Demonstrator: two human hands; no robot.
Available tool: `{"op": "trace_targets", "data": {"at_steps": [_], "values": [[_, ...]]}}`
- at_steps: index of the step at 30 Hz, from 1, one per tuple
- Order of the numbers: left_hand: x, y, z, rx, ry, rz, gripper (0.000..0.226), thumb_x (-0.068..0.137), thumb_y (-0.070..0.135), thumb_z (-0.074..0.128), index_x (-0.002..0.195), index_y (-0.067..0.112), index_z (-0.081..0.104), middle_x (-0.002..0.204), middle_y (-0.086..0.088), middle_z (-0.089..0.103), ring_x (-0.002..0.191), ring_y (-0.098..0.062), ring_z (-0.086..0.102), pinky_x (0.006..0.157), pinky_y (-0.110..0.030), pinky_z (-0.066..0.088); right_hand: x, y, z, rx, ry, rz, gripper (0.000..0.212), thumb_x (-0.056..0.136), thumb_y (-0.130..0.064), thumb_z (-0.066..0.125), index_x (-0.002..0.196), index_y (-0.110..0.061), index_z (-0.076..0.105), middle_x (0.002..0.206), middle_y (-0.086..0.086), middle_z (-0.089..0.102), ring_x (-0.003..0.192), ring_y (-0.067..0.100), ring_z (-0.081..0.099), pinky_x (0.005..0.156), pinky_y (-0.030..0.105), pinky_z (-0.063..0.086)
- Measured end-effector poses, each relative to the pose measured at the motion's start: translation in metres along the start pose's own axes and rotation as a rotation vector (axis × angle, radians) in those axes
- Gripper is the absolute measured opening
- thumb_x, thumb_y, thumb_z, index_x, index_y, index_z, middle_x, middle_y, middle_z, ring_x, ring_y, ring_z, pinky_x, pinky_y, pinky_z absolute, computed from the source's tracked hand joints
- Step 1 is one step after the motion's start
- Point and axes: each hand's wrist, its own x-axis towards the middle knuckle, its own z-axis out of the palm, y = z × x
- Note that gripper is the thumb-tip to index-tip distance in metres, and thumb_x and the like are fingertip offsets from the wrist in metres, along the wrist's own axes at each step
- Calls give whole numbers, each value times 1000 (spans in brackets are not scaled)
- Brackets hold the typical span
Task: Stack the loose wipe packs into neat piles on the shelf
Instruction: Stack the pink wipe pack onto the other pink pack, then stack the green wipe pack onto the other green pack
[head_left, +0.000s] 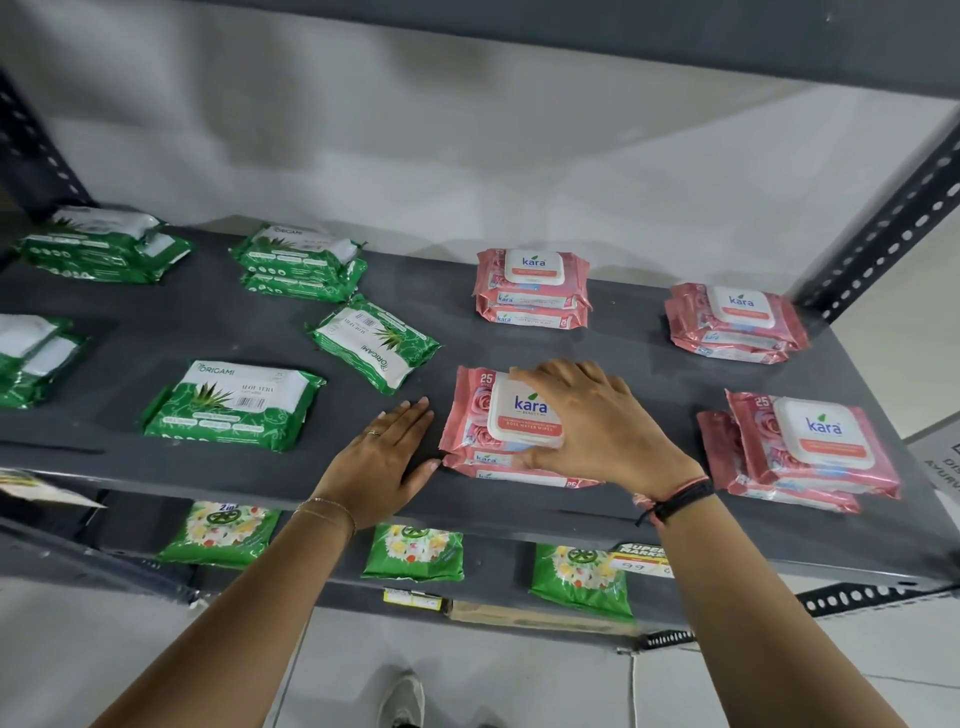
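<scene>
Pink Kara wipe packs sit in piles on the dark grey shelf (613, 353). My right hand (597, 421) lies fingers spread on the top pack of the front middle pink pile (475, 415), thumb at its near edge. My left hand (387, 457) rests flat on the shelf just left of that pile, thumb tip at its corner. Other pink piles stand at the back middle (532, 286), back right (735, 322) and front right (815, 447). One loose green Origami pack (376, 340) lies skewed; another (234, 405) lies flat in front of it.
Green piles stand at the back left (101, 244), back middle (301, 262) and far left edge (31, 353). A shelf board runs overhead. Perforated uprights (883, 234) frame the right side. The lower shelf holds green flower-print packs (413, 553) and price tags.
</scene>
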Motion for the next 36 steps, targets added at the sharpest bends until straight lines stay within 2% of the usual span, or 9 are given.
{"op": "trace_targets", "data": {"at_steps": [2,6,10,14,22,24,28,33,36], "values": [[-1,1,-5,50,-3,12,67,90,49,22,132,-1,34,142,-19,34,131,-31,29,108,-38,15,0,-4,-5,-3,27,-29,86,68,-55,65,136,-26,22,138,2,38,127,23,32,105,45,28],[-9,-1,-23,91,38,12,60,89,42,33,129,-3,38,138,-20,40,127,-34,37,105,-46,20,9,-25,-14,12,143,-104,74,74,-51,61,136,-26,27,143,1,36,132,23,30,107,46,28],[-29,-31,-48,100,69,-28,69,88,50,19,131,-2,35,139,-19,38,128,-35,33,103,-50,15,36,-60,-8,43,229,-119,56,84,-40,55,133,-22,35,139,2,42,129,23,35,105,42,30],[-55,-90,-76,118,78,-98,77,90,53,5,127,-4,41,136,-22,42,124,-37,39,100,-53,30,81,-98,13,55,253,-38,49,86,-29,54,131,-16,39,136,7,46,126,27,40,103,40,33],[-97,-201,-91,135,4,-187,89,84,66,6,130,-3,36,138,-21,39,126,-35,38,101,-48,29,162,-118,50,59,-17,224,77,77,-46,60,138,-17,22,148,14,27,136,32,23,113,49,18],[-100,-215,-85,127,-16,-180,94,80,71,4,132,-2,32,141,-20,36,129,-33,34,104,-45,24,171,-119,56,75,-42,261,82,74,-46,65,138,-19,21,148,14,27,134,35,26,112,53,21],[-106,-231,-71,73,0,-178,98,75,76,3,136,2,27,146,-14,27,133,-27,24,107,-37,13,176,-122,57,150,-17,330,82,70,-37,71,136,-20,25,141,16,36,126,38,35,104,52,34],[-106,-233,-70,42,12,-163,92,79,72,11,132,0,36,142,-16,35,127,-32,36,101,-41,24,158,-136,49,211,86,297,76,69,-33,72,132,-25,31,133,11,44,119,34,41,96,46,39],[-106,-233,-70,24,25,-154,93,80,72,11,130,-1,38,141,-17,38,126,-32,38,101,-42,25,149,-163,39,225,157,145,73,66,-30,73,130,-28,36,130,10,48,114,33,46,91,44,42]]}}
